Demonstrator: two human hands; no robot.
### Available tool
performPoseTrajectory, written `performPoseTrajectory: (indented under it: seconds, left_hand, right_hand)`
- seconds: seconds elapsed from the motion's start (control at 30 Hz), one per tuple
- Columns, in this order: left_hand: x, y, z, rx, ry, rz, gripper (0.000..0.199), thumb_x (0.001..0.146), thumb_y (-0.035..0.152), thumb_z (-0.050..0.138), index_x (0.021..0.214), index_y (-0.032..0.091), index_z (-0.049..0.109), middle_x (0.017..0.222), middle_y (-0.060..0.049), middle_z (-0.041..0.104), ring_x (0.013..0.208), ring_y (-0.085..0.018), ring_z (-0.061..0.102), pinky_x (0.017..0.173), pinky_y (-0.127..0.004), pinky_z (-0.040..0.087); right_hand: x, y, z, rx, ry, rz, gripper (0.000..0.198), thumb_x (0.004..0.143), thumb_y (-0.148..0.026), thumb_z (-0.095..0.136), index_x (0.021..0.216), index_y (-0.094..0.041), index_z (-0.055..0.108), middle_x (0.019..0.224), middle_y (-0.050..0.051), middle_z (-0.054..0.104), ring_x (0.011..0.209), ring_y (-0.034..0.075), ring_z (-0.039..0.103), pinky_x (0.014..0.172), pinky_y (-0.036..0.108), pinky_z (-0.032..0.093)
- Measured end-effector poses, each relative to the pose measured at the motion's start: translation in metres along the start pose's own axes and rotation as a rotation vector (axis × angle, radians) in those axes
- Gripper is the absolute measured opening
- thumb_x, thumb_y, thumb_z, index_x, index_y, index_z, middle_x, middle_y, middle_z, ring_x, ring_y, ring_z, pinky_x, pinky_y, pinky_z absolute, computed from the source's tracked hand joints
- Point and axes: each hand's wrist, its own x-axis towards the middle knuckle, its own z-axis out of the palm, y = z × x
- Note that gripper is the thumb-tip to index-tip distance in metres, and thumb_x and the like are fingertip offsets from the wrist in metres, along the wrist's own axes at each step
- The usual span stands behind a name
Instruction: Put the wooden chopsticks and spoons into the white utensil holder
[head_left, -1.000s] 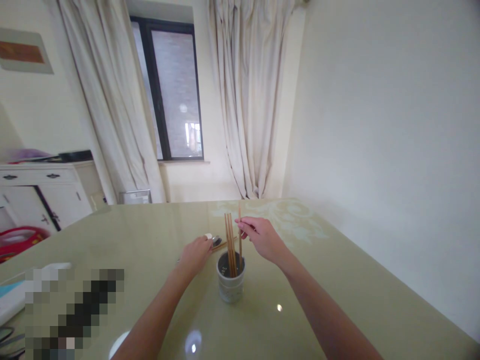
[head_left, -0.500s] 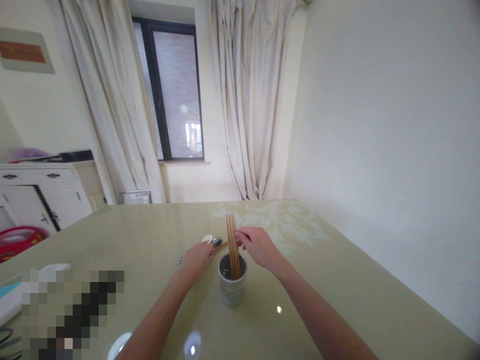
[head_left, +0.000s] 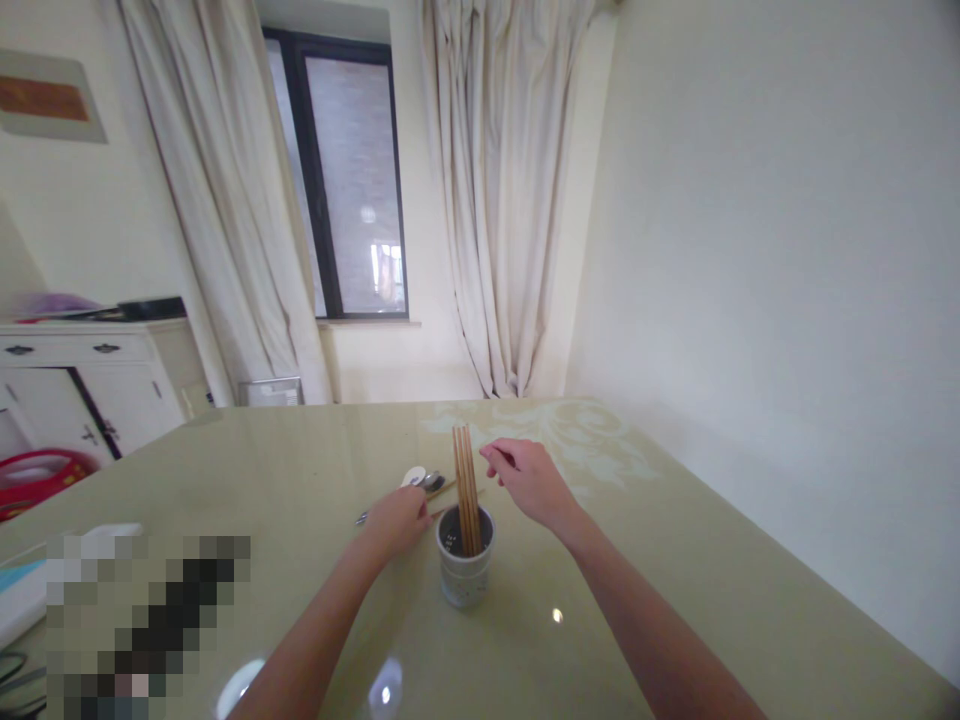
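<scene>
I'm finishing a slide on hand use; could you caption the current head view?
Chopsticks, upright in a pale cup on a greenish table, rise between the left hand and right hand.

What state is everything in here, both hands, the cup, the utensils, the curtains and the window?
Cup: upright, chopsticks in it
Chopsticks in the cup: standing, bunched together
Right hand: raised, pinched closed, apart from the chopsticks
Left hand: lowered, grip hidden
Metal spoon: lying beyond the left hand
Curtains: drawn apart
Window: looks closed
</scene>
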Motion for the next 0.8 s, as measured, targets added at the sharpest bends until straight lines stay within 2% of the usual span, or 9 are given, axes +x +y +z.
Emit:
performPoseTrajectory:
  seconds: [0.23,0.4,0.5,0.6,0.7,0.8]
  left_hand:
    - [-0.001,0.001,-0.004,-0.074,-0.002,0.014,0.014,0.089,0.015,0.058,0.089,0.02,0.071,0.101,-0.012,0.08,0.095,-0.028,0.075,0.075,-0.032,0.047]
    - [-0.006,0.002,-0.038,-0.155,0.11,0.023,0.022,0.097,0.03,0.053,0.093,0.019,0.072,0.101,-0.011,0.079,0.095,-0.026,0.073,0.079,-0.032,0.048]
    - [-0.017,0.006,-0.067,-0.327,0.236,0.074,0.026,0.097,0.04,0.054,0.097,0.02,0.072,0.094,-0.006,0.078,0.082,-0.021,0.071,0.072,-0.029,0.048]
    - [-0.032,0.019,-0.088,-0.609,0.36,0.186,0.026,0.094,0.044,0.058,0.096,0.021,0.071,0.084,-0.002,0.075,0.068,-0.017,0.064,0.061,-0.027,0.045]
    - [-0.044,0.036,-0.095,-0.791,0.353,0.31,0.025,0.092,0.044,0.064,0.095,0.021,0.072,0.081,-0.001,0.073,0.065,-0.015,0.06,0.059,-0.025,0.045]
    - [-0.051,0.049,-0.095,-0.852,0.332,0.367,0.021,0.091,0.042,0.069,0.095,0.021,0.074,0.082,-0.001,0.074,0.065,-0.014,0.058,0.06,-0.024,0.046]
  right_hand:
    - [0.0,0.0,-0.007,0.022,0.037,-0.008,0.037,0.103,-0.029,0.053,0.072,-0.019,0.071,0.07,0.002,0.073,0.062,0.016,0.064,0.064,0.027,0.042]
    - [-0.001,-0.004,-0.017,0.048,0.087,0.001,0.036,0.103,-0.033,0.053,0.076,-0.019,0.073,0.072,0.002,0.073,0.064,0.017,0.065,0.063,0.026,0.043]
    - [-0.003,-0.013,-0.02,0.121,0.114,-0.014,0.034,0.103,-0.035,0.053,0.081,-0.019,0.075,0.073,0.002,0.072,0.063,0.016,0.063,0.062,0.026,0.045]
    - [-0.007,-0.024,-0.019,0.271,0.086,-0.059,0.032,0.103,-0.037,0.054,0.089,-0.02,0.077,0.075,0.002,0.072,0.063,0.015,0.062,0.061,0.025,0.048]
    - [-0.011,-0.035,-0.018,0.389,0.067,-0.097,0.026,0.102,-0.036,0.055,0.101,-0.021,0.077,0.081,0.001,0.073,0.066,0.015,0.064,0.061,0.025,0.051]
    - [-0.013,-0.041,-0.021,0.443,0.086,-0.108,0.023,0.1,-0.035,0.058,0.102,-0.021,0.076,0.083,0.002,0.073,0.066,0.014,0.064,0.059,0.024,0.05]
